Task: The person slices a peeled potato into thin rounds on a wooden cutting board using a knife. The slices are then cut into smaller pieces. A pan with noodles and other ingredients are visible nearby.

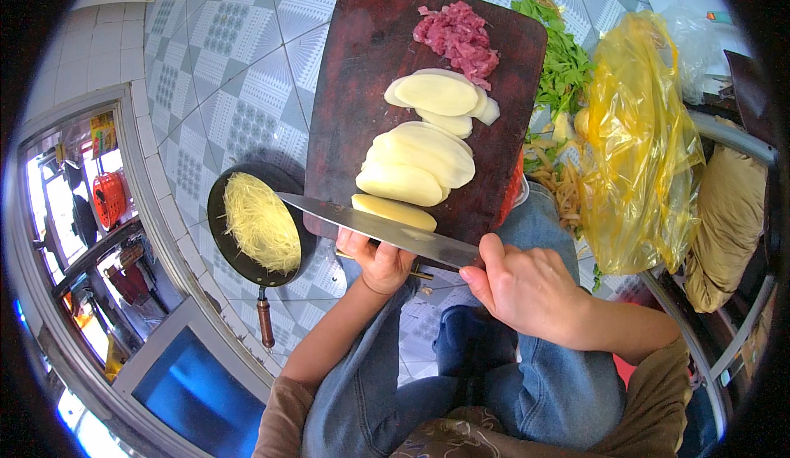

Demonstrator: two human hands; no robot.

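My right hand (524, 288) is closed around the handle end of a wide-bladed kitchen knife (376, 226), its blade pointing left across the near edge of a dark wooden cutting board (345, 100). Below the blade is my left hand (379, 266), fingers bent up at the board's near edge; the blade partly hides them, so I cannot tell what they grip. Just beyond the blade lies a cut piece of peeled potato (395, 212). Farther up are overlapping potato slices (419, 155), a smaller group of slices (438, 94) and a heap of cut raw meat (457, 41).
Left of the board, a dark frying pan (216, 211) holds shredded potato (259, 223). To the right lie leafy greens (561, 63), peelings (558, 192) and a yellow plastic bag (639, 149). A thin stick (423, 274) shows below the board. Patterned floor tiles (234, 75) surround it.
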